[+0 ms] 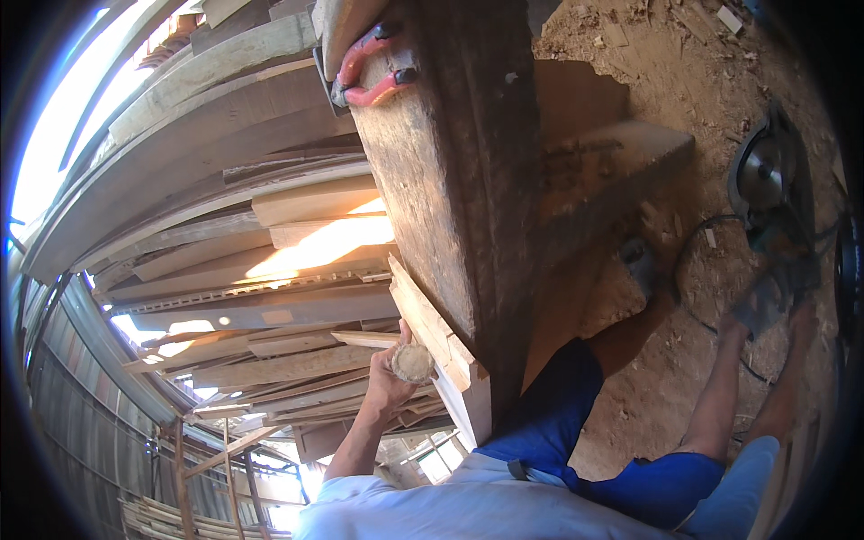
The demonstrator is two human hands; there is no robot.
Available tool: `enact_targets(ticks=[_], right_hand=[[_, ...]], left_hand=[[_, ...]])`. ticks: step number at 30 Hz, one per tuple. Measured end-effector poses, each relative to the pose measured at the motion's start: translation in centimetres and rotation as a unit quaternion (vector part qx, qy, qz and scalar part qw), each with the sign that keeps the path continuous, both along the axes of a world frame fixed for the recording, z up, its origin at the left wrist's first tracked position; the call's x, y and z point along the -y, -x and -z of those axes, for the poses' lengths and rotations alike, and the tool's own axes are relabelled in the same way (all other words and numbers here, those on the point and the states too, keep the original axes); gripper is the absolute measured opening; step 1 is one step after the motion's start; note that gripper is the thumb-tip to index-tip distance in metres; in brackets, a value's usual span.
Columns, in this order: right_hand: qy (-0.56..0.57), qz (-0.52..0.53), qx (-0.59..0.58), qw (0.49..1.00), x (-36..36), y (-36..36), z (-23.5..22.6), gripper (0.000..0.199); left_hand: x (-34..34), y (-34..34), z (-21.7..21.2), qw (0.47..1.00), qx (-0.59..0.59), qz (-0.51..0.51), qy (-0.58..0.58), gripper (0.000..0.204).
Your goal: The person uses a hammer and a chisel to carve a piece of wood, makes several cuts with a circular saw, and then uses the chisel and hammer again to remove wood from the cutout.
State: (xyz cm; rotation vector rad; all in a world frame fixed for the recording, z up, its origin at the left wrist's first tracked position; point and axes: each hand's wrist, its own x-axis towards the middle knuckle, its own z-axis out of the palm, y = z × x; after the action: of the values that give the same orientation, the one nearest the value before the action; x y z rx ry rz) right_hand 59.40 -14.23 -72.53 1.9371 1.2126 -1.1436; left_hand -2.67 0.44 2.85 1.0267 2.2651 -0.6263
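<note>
My left hand (389, 379) is closed around a piece of wood with a round, pale end (414, 363). The rest of that piece is hidden by the hand. Just right of it, pale wooden boards (434, 326) lean against the lower edge of a thick dark timber (481, 171). At the far right my right arm reaches down to a circular saw (765, 175), its round blade facing up toward me. My right hand (796, 268) is dim and merges with the saw's dark rear end, where it appears to grip it; single fingers are not distinct.
Stacked planks (243, 261) fill the left side. A red curved fitting with black ends (373, 70) sits on the timber's far end. The saw's cord (688, 247) loops over the dusty, chip-strewn ground (666, 63) near my feet. Corrugated sheeting (81, 387) stands at the far left.
</note>
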Motion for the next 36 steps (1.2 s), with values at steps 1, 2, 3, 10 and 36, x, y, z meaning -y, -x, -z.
enact_targets(ticks=[1,2,3,10,36], right_hand=[[0.003,0.002,-0.004,1.000,-0.1,0.2,0.0,0.076],[0.007,0.005,-0.005,1.000,-0.3,0.3,0.0,0.076],[0.008,0.008,-0.007,1.000,-0.5,0.3,-0.2,0.076],[0.026,0.074,-0.046,0.996,-2.2,0.2,-8.6,0.073],[-0.390,0.280,-0.548,0.685,-36.0,30.7,-84.6,0.017]], left_hand=[[0.0,-0.3,0.0,1.000,0.002,-0.019,-0.016,0.099],[0.1,-0.4,0.1,0.999,0.005,-0.039,-0.031,0.098],[0.3,-0.4,0.1,0.999,0.014,-0.019,-0.041,0.098],[1.7,1.4,1.7,0.989,0.093,-0.023,-0.114,0.085],[-20.3,2.7,0.4,0.776,0.490,-0.188,-0.349,0.025]])
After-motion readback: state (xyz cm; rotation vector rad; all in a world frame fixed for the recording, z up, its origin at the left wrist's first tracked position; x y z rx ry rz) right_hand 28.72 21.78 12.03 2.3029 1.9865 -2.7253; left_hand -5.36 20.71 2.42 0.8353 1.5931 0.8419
